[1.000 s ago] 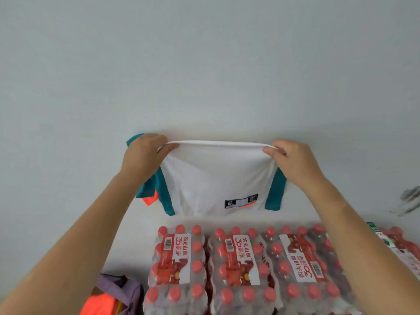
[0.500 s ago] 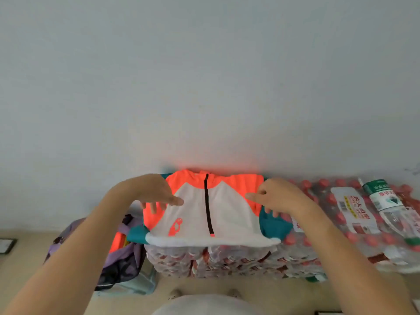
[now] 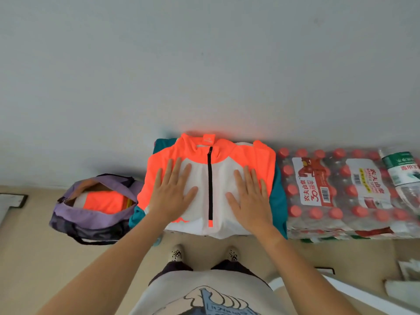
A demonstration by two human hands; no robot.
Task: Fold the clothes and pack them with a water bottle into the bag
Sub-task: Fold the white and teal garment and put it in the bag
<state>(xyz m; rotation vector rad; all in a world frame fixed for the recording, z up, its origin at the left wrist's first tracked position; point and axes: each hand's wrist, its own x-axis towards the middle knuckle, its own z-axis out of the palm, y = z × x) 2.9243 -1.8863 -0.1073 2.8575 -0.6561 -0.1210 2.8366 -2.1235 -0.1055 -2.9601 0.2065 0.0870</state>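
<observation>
A folded orange, white and teal jacket [image 3: 211, 155] with a black zip lies front-up on top of shrink-wrapped bottle packs against the wall. My left hand [image 3: 171, 192] presses flat on its left half with straight fingers. My right hand [image 3: 248, 196] presses flat on its right half the same way. An open purple bag [image 3: 91, 214] sits on the floor to the left, with an orange and white garment [image 3: 102, 201] inside it. A single water bottle with a green label [image 3: 402, 169] lies on the packs at the far right.
Packs of red-capped bottles [image 3: 336, 192] stretch rightward along the grey wall [image 3: 204, 64]. My feet [image 3: 202, 253] stand on the beige floor just in front of the jacket. White objects [image 3: 404, 285] lie at the lower right.
The jacket was held up by its hem, then laid front-up on the packs. Both hands let go of the edges and now lie flat on it. The view tilted down.
</observation>
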